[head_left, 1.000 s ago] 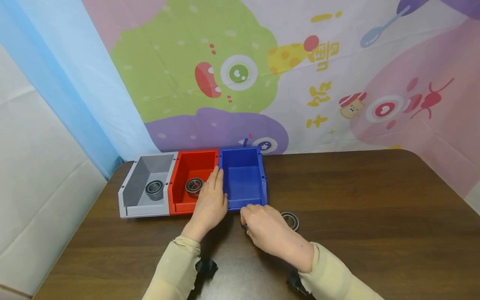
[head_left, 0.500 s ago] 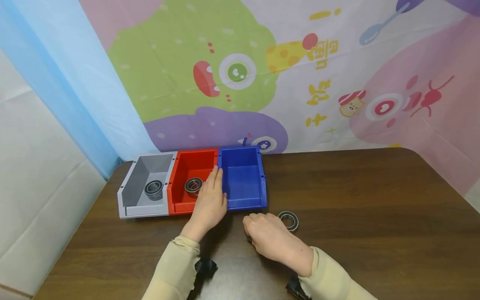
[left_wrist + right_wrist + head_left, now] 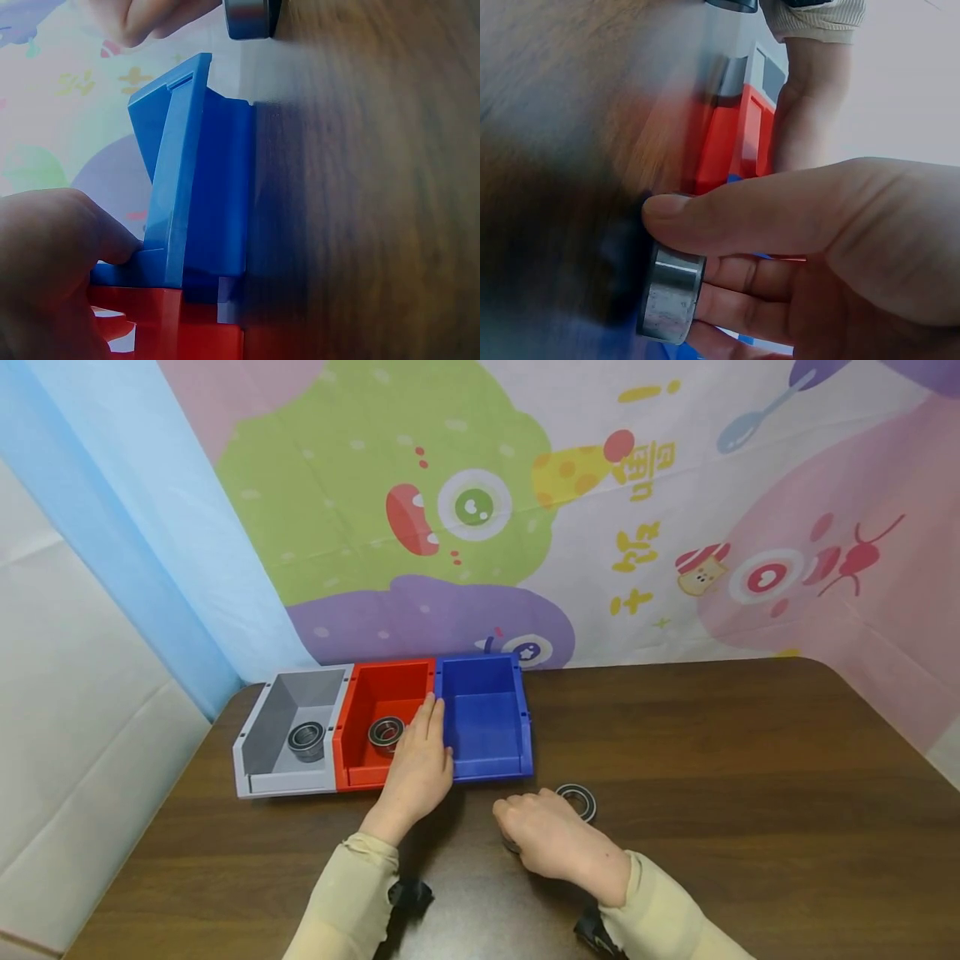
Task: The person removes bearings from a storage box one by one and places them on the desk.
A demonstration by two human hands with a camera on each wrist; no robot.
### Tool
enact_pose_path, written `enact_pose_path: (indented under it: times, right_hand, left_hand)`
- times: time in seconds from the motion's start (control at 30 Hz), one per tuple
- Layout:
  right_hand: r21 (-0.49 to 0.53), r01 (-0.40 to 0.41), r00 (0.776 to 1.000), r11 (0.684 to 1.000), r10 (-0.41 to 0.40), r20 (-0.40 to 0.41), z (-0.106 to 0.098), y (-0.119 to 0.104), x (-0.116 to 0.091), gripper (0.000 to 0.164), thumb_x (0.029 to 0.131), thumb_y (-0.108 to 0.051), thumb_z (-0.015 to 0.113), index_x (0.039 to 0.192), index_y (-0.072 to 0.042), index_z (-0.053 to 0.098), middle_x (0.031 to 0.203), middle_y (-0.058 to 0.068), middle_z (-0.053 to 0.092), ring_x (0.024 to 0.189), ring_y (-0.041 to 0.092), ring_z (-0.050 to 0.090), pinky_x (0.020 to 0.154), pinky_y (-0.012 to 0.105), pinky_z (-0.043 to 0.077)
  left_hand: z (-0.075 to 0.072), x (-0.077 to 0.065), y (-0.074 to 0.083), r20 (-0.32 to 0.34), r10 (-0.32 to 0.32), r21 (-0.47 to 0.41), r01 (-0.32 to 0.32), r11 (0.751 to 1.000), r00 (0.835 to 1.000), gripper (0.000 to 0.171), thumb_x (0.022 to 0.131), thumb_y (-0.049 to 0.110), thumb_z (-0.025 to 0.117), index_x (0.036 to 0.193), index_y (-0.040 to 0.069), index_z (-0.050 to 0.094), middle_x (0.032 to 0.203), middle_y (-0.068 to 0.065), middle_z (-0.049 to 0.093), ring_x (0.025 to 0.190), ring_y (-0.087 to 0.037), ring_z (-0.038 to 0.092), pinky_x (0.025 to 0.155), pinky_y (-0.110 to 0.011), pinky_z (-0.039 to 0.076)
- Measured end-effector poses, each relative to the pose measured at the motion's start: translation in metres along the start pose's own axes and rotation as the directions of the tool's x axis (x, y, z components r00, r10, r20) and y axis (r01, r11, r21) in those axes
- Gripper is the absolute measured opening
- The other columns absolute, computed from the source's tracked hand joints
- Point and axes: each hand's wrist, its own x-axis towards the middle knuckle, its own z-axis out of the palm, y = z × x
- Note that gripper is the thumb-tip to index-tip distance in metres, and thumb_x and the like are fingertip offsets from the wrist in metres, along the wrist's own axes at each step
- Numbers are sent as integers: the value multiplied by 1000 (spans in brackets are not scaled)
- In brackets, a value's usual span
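Between the red bin [image 3: 367, 693] and the blue bin [image 3: 483, 727], my left hand [image 3: 416, 768] rests on the dividing wall with fingers straight. Its thumb [image 3: 105, 232] touches the blue side in the left wrist view. My right hand [image 3: 551, 835], low over the table in front of the blue bin, pinches a metal ball bearing [image 3: 671, 292] between thumb and fingers; the head view shows only a sliver of it. Just behind that hand, another bearing [image 3: 588, 802] lies flat on the table. One bearing [image 3: 386, 732] sits in the red bin, partly beside my left hand.
To the left, a grey bin [image 3: 300, 693] joins the red one and holds a bearing [image 3: 307, 740]. All three bins stand in a row near the back of the wooden table [image 3: 712, 760], before a printed cloth [image 3: 600, 552].
My right hand has moved slightly right and nearer to me, away from the blue bin's front edge, still pinching the bearing. My left hand stays on the dividing wall.
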Motion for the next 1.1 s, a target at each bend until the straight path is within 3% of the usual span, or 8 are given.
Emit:
enact_pose_path:
  times: [0.4,0.93,1.1]
  right_hand:
    - [-13,-26,993,1000,27,112,-1,2,-2,29,61,-1,69,58,-20,47,63,-7,46,61,10,50,56,26,35]
    - [-33,-24,990,999,28,137,-3,0,-2,28,61,-2,70,58,-19,48,64,-7,47,63,11,51,57,27,35]
    - [48,-32,990,998,25,136,-6,4,-2,27,64,-4,70,60,-19,47,64,-8,46,60,8,48,56,28,37]
  left_hand:
    - [-1,0,1,-4,-1,2,1,1000,1000,64,85,9,55,140,-4,25,148,-18,22,132,-34,30,104,-52,27]
    - [-4,-1,0,6,-3,-9,3,1000,1000,65,85,10,56,140,-4,24,148,-19,21,133,-35,28,105,-52,26]
    - [-5,0,0,36,-17,-39,18,999,999,67,85,12,56,141,-2,23,149,-17,20,133,-34,28,105,-52,25]
